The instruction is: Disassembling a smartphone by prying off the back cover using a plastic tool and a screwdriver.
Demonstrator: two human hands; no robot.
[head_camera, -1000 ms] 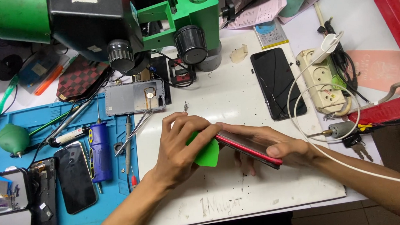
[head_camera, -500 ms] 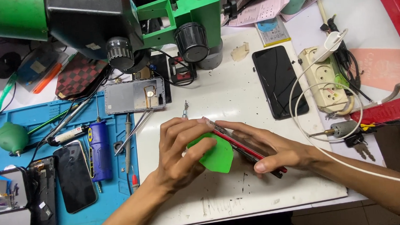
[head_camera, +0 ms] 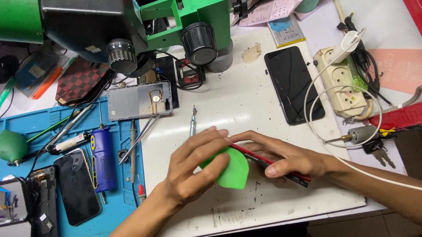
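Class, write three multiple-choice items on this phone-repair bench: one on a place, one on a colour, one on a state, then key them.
1. Where does the black phone screen lie?
A. on the blue mat
B. on the white board, left of the power strip
C. under the microscope

2. What colour is the pick in the left hand?
A. green
B. red
C. black

3. How is the red-edged phone held?
A. flat, screen up
B. hanging in the air
C. on edge under the right hand

Key: 1 B, the power strip sits just right of it. 2 A, the pick is bright green. 3 C, only its thin edge shows.
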